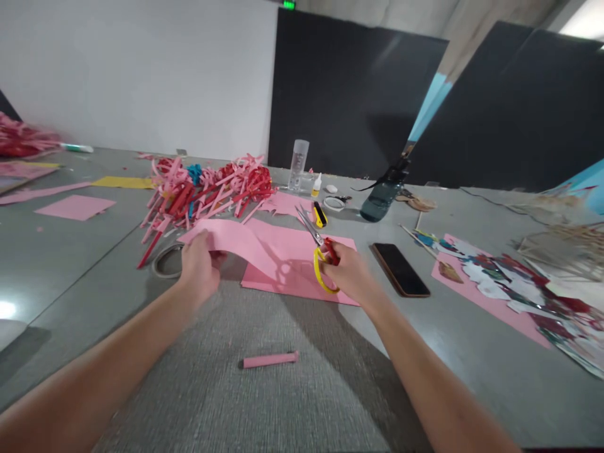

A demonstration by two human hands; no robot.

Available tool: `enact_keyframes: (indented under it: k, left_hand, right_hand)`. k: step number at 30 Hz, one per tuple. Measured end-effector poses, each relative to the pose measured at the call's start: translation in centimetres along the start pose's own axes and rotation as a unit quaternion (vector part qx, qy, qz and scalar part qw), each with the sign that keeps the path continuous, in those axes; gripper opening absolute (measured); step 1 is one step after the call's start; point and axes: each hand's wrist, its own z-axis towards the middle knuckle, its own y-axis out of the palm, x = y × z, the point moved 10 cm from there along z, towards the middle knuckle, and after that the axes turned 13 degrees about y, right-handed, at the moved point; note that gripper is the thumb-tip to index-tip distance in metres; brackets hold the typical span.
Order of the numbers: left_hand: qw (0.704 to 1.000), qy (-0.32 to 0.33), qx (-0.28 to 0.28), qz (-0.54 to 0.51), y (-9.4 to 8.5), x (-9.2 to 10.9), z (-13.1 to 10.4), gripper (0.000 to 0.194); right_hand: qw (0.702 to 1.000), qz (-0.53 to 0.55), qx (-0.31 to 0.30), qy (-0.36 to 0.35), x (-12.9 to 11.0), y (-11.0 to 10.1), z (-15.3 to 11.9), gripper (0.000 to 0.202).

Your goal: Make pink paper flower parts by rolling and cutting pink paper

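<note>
While scissors [323, 241] hover, a phone [401, 269] lies beside pink paper [306, 286].

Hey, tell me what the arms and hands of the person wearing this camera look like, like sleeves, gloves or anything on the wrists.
The left forearm and right forearm show no sleeves and taper toward the wrists. The left hand and right hand are ungloved. No watch, bracelet or cable shows.
</note>
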Motion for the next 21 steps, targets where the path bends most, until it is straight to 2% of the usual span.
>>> enact_keyframes:
  k: [2, 5, 6, 8, 11, 14, 15, 17, 19, 21]
  left_hand:
    - [1.0, -0.008, 0.003, 0.001, -0.1, 0.0, 0.2, 0.009]
    - [1.0, -0.005, 0.002, 0.015, -0.1, -0.2, 0.1, 0.008]
    - [1.0, 0.006, -0.009, 0.028, 0.0, -0.1, 0.0, 0.005]
    - [0.995, 0.038, -0.06, 0.069, 0.7, 0.0, -0.1, 0.012]
    - [0.966, 0.099, -0.162, 0.176, 2.0, 0.2, -0.5, 0.018]
    - [0.918, 0.173, -0.201, 0.294, 2.4, 0.8, -0.5, 0.012]
    - [0.906, 0.194, -0.201, 0.318, 2.4, 1.1, -0.5, 0.013]
    - [0.899, 0.214, -0.188, 0.332, 2.3, 1.6, -0.3, 0.019]
    - [0.912, 0.213, -0.16, 0.311, 2.0, 2.0, -0.1, 0.022]
    - [0.94, 0.206, -0.114, 0.247, 1.5, 2.4, 0.2, 0.015]
  right_hand:
    - [0.992, -0.116, 0.043, 0.0, 0.5, -1.0, 0.4, 0.01]
    - [0.979, -0.192, 0.068, 0.011, 1.2, -1.6, 0.7, 0.028]
    - [0.977, -0.201, 0.071, 0.014, 1.3, -1.6, 0.7, 0.034]
    - [0.974, -0.216, 0.069, 0.017, 1.5, -1.3, 0.7, 0.04]
    - [0.968, -0.245, 0.056, 0.006, 1.5, -0.4, 0.5, 0.032]
    - [0.96, -0.272, 0.072, -0.011, 1.2, -0.2, 0.3, 0.021]
    - [0.957, -0.278, 0.082, -0.014, 1.1, -0.3, 0.2, 0.021]
    - [0.953, -0.288, 0.096, -0.016, 1.1, -0.5, 0.1, 0.023]
    - [0.95, -0.294, 0.102, -0.016, 1.1, -0.5, 0.0, 0.027]
    - [0.949, -0.295, 0.107, -0.024, 0.7, -0.4, -0.2, 0.029]
